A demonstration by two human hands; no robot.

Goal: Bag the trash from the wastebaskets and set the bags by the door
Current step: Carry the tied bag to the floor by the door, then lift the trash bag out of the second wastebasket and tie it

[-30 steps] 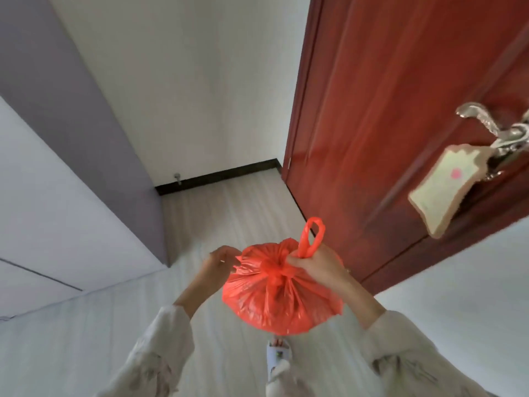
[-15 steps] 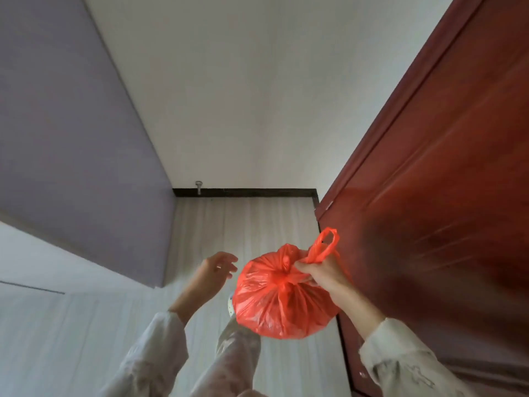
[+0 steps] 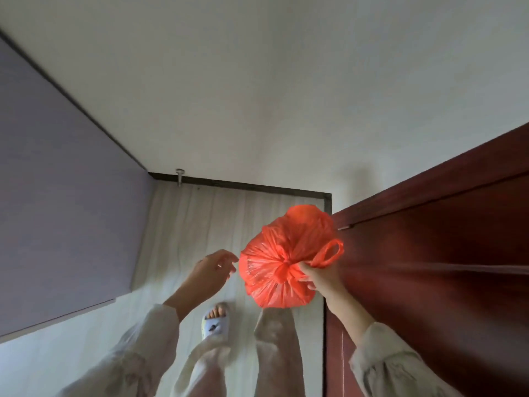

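A right hand (image 3: 320, 277) pinches the knotted neck of a red trash bag (image 3: 282, 256), one handle loop (image 3: 329, 253) poking out past the fingers, holding the bundle in the air just beside a dark red door (image 3: 429, 267). The left hand (image 3: 210, 270), fingers relaxed and holding nothing, hovers close to the bag without touching it. With the bag filled and tied, bagging looks done; setting it on the pale wood floor (image 3: 194, 224) by the door remains. No wastebaskets or other bags are visible.
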